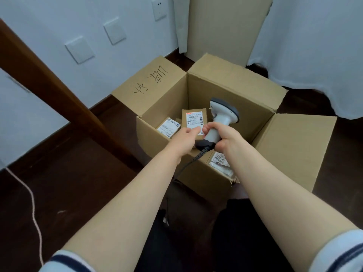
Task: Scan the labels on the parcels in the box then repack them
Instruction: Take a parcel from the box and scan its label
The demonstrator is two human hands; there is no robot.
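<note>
Open box (231,91) — labelled parcels (193,119) inside

view: head, single wide-angle | position: above and behind both forearms | facing: forward and steeply down into open cardboard box (235,99) on the floor (68,183) | range: close, arm's reach | frame edges: wall upper left, curtain upper right

Soft, even, bluish daylight; faint shadows, slightly soft focus, wide-angle bending at the edges.
</note>
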